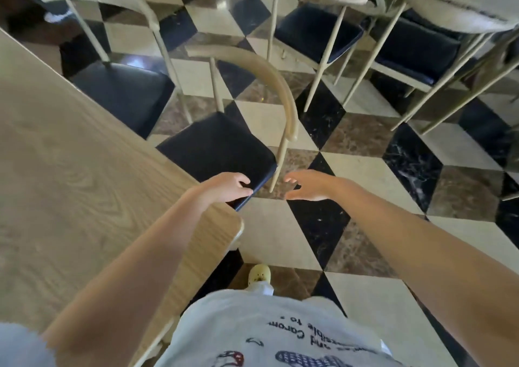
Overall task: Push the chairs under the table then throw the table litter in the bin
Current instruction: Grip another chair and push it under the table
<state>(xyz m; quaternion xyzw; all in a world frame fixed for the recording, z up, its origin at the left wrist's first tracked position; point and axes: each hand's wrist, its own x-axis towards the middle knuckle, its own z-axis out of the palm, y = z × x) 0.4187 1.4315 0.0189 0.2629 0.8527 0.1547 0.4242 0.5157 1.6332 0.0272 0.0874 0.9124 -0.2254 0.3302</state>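
Left grip [229, 187]: closed on the near edge of the chair seat [216, 149].
Right grip [304, 185]: fingers spread wide, empty, just beside the chair leg [279, 164].
Tabletop [84, 156]: chair seat partly under its edge.

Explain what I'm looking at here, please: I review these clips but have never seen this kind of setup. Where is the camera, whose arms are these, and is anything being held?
There is no machine here. A person wears a wide-angle camera on the head, looking forward and down, so the two bare arms reaching in from the bottom are the wearer's own, above a grey printed shirt.

On the left is a wooden table; the part in view shows no litter. Beside it stands the nearest chair, with a dark seat and a curved pale backrest, its seat not yet under the table. The left hand grips the near edge of that seat. The right hand is open, holding nothing, close to the chair's rear leg. A second chair stands further along the table, and more chairs stand across the chequered floor.
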